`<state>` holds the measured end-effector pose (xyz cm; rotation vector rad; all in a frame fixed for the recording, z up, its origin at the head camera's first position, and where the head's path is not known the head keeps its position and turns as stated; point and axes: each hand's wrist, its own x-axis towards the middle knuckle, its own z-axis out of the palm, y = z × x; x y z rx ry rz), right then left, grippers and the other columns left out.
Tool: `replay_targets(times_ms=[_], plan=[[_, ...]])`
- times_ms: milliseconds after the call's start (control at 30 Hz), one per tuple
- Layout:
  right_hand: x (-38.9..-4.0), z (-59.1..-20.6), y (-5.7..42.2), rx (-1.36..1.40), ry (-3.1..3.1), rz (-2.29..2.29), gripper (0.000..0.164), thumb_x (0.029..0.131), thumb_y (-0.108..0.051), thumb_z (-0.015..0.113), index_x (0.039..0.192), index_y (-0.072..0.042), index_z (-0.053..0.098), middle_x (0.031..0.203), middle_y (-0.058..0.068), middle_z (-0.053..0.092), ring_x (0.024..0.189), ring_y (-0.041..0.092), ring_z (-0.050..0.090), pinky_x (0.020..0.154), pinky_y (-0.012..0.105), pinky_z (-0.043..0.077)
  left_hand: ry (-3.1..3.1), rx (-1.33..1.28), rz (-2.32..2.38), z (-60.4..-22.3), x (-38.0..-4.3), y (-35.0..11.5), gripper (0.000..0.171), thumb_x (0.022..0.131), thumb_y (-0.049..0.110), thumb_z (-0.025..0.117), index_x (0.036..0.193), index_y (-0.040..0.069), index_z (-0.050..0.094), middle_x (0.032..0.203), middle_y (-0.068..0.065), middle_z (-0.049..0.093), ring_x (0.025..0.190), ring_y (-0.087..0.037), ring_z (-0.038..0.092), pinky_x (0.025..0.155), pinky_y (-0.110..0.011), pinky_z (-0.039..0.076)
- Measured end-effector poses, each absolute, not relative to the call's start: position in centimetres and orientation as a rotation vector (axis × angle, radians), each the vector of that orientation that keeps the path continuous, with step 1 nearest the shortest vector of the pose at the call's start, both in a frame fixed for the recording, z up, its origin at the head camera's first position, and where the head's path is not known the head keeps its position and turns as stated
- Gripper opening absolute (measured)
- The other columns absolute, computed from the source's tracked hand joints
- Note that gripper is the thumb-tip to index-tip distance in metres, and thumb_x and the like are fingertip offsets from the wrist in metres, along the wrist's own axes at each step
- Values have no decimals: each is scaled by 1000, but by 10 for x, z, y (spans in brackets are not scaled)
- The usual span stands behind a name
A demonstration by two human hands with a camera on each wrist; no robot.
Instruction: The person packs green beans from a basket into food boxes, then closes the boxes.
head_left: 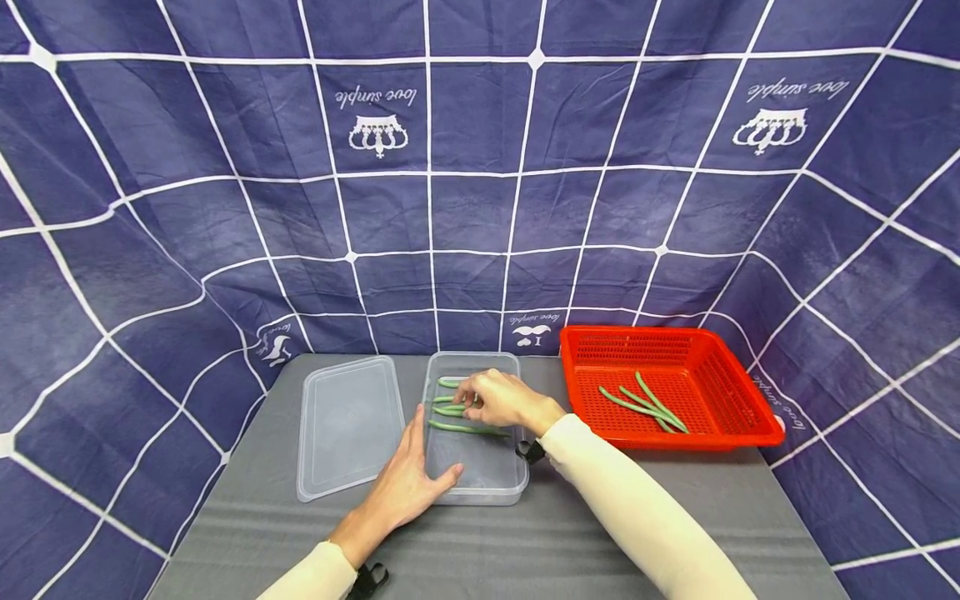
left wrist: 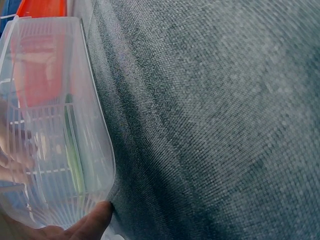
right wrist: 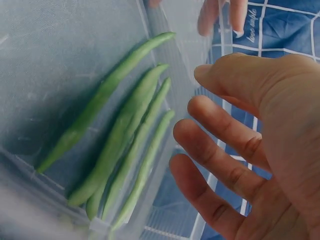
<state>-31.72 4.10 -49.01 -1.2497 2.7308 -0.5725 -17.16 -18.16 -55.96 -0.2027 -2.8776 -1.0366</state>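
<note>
Several green beans [head_left: 468, 429] lie crosswise in a clear plastic container [head_left: 480, 471], side by side toward its far half. My right hand [head_left: 501, 398] is over them from the right. In the right wrist view, the fingers of that hand [right wrist: 265, 135] are loosely bent and apart from the beans [right wrist: 125, 125], with nothing held. My left hand [head_left: 408, 483] lies along the container's left side, its fingers extended and its thumb spread over the near part. The left wrist view has a fingertip [left wrist: 102, 212] of that hand against the container's corner.
A translucent lid [head_left: 351, 425] lies flat on the grey table left of the container. To the right stands a red perforated basket [head_left: 675, 443] with several green beans [head_left: 648, 406] in it. Blue checked cloth [head_left: 480, 208] hangs behind and at both sides.
</note>
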Motion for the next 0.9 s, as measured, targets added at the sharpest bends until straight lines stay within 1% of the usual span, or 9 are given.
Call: replay_targets(times_ms=[133, 200, 300, 500, 600, 733, 900], plan=[[-315, -485, 49, -1246, 2761, -558, 26, 104, -20, 87, 129, -20, 88, 109, -8, 85, 94, 10, 79, 84, 35, 65, -2886, -203, -1031, -559, -172, -182, 129, 100, 63, 85, 187, 2, 11, 186, -32, 36, 162, -56, 54, 121, -69, 57], [-314, -483, 54, -1240, 2772, -561, 26, 104, -20, 87, 129, -22, 88, 109, -9, 85, 94, 9, 78, 84, 37, 66, -2886, -202, -1031, -559, -172, -182, 129, 100, 62, 85, 186, 2, 11, 186, -32, 36, 163, -56, 53, 122, -69, 56], [-311, -479, 61, -1232, 2785, -560, 26, 104, -20, 86, 130, -23, 87, 110, -9, 85, 97, 10, 79, 85, 41, 67, -2889, -200, -1031, -559, -172, -181, 128, 100, 62, 85, 186, 2, 11, 187, -31, 35, 164, -55, 52, 123, -68, 55], [-306, -471, 77, -1213, 2815, -557, 25, 106, -24, 85, 130, -27, 86, 116, -10, 84, 106, 16, 83, 87, 46, 68, -2893, -209, -1014, -559, -172, -182, 129, 101, 65, 83, 186, 2, 11, 187, -31, 34, 166, -54, 50, 124, -68, 55], [-304, -467, 85, -1213, 2831, -563, 26, 106, -25, 85, 132, -24, 86, 117, -8, 84, 107, 20, 84, 86, 48, 68, -2890, -206, -1016, -558, -172, -182, 129, 100, 66, 83, 187, 2, 11, 187, -31, 35, 166, -54, 50, 125, -68, 54], [-302, -464, 99, -1213, 2863, -555, 28, 104, -24, 85, 132, -22, 87, 116, -6, 84, 104, 21, 85, 86, 47, 69, -2889, -202, -1018, -559, -172, -182, 129, 100, 66, 83, 187, 2, 11, 186, -31, 36, 167, -53, 50, 127, -68, 53], [-300, -460, 117, -1222, 2919, -545, 26, 103, -24, 87, 129, -26, 87, 115, -6, 83, 101, 16, 83, 85, 41, 68, -2895, -197, -1021, -558, -171, -182, 129, 100, 65, 83, 187, 3, 11, 185, -32, 37, 166, -54, 50, 127, -68, 52]])
